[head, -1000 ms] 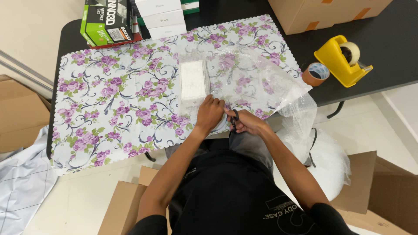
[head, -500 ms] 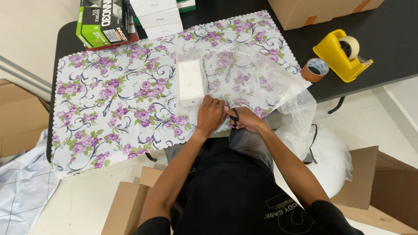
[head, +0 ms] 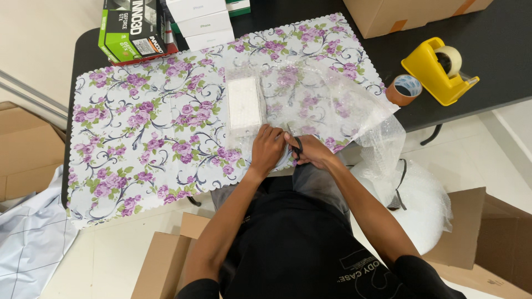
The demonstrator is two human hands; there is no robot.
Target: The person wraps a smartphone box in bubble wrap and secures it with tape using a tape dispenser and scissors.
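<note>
Bubble wrap (head: 332, 105) lies spread over the floral cloth (head: 138, 127) on the black bench (head: 499, 72), its right end trailing off the edge to a roll (head: 421, 205) on the floor. White box (head: 244, 105), oblong, sits on the wrap's left part, just beyond the hands. Left hand (head: 267, 148) presses flat on the wrap at the near edge, fingers spread, holding nothing. Right hand (head: 313, 150) is closed around black scissors (head: 295, 143), blades pointing away into the wrap; the two hands touch.

Green-and-black carton (head: 130, 27) at the far left corner, partly off the cloth. Stacked white boxes (head: 202, 22) just right of it. Brown cardboard box (head: 410, 14) at far right. Yellow tape dispenser (head: 440, 69) on bare bench, brown tape roll (head: 404, 89) just beside it. Cardboard (head: 22, 149) on the floor, left.
</note>
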